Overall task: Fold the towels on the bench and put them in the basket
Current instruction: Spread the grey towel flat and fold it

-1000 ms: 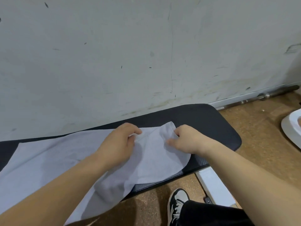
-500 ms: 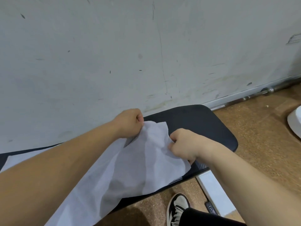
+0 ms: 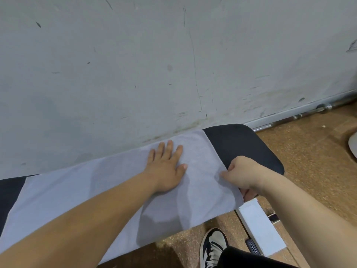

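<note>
While the only writing in view sits on a small dark tag (image 3: 253,245) fixed to the white frame (image 3: 258,227) under the worktop (image 3: 241,144), its letters are too small to read. A black and white shoe (image 3: 212,246) on the brown floor (image 3: 309,171) shows no legible mark.

One pale grey towel (image 3: 96,182) lies spread flat over the black padded worktop. Its long axis follows the length of the worktop, from the lower left to the upper right beside the scuffed wall (image 3: 173,55). The short end at the right stops before the rounded end of the pad, leaving bare black cushion there, and the near long edge hangs over the front.

Fingers straight and slightly spread, the left hand (image 3: 166,167) presses palm down on the towel near that right end. At the same short edge the right hand (image 3: 239,175) pinches the cloth with curled fingers.

A white curved rim (image 3: 353,146) shows at the right border; whether it is a container, and what it holds, cannot be told. A metal bar (image 3: 309,113) lies along the foot of the wall.
</note>
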### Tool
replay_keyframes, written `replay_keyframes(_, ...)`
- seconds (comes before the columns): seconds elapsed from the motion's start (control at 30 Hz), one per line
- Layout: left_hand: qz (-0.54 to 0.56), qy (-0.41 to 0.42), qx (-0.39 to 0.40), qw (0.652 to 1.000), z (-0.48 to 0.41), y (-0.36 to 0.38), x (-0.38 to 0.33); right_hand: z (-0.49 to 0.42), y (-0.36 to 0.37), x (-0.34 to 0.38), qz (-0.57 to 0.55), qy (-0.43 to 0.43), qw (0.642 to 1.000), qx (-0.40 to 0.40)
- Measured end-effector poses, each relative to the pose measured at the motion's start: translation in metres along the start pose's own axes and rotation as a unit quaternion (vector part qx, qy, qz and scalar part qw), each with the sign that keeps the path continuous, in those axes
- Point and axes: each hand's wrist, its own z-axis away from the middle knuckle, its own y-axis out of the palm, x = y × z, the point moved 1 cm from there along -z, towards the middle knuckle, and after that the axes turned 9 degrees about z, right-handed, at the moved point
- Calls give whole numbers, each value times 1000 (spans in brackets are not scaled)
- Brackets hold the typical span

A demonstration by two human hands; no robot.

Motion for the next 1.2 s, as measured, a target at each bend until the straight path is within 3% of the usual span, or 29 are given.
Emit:
replay_keyframes(0.2,-4,-7,-34,999,-6,-20,-15,1,0,7,-7,-63,998,-19)
replay_keyframes(0.3,127,-1,-124,984,-17,-42,-47,4,0,16,9,-101,995,-17)
replay_keyframes(0.37,201,-48,-102,973,-27,-52,-70,8,0,19,28,-118,993,-4)
replay_keyframes(0.47,161,-96,-46,981,-38,-58,-88,12,-1,21,52,-132,990,7)
replay_keyframes(0.57,189,-105,-59,974,-45,-62,-91,17,-4,20,32,-126,991,24)
replay_keyframes(0.7,382,-88,-64,918,-50,-67,-101,28,-22,19,26,-108,994,0)
replay_keyframes(0.83,563,-37,-65,823,-43,-85,-116,43,-37,21,-41,-124,991,-22)
replay_keyframes(0.9,580,-36,-84,809,-38,-96,-108,47,-37,26,-60,-142,986,-55)
replay_keyframes(1.0,552,-57,-118,824,-24,-111,-72,52,-26,44,-65,-200,974,-88)
replay_keyframes(1.2,519,-120,-190,825,35,-130,34,74,24,112,-67,-270,960,3)
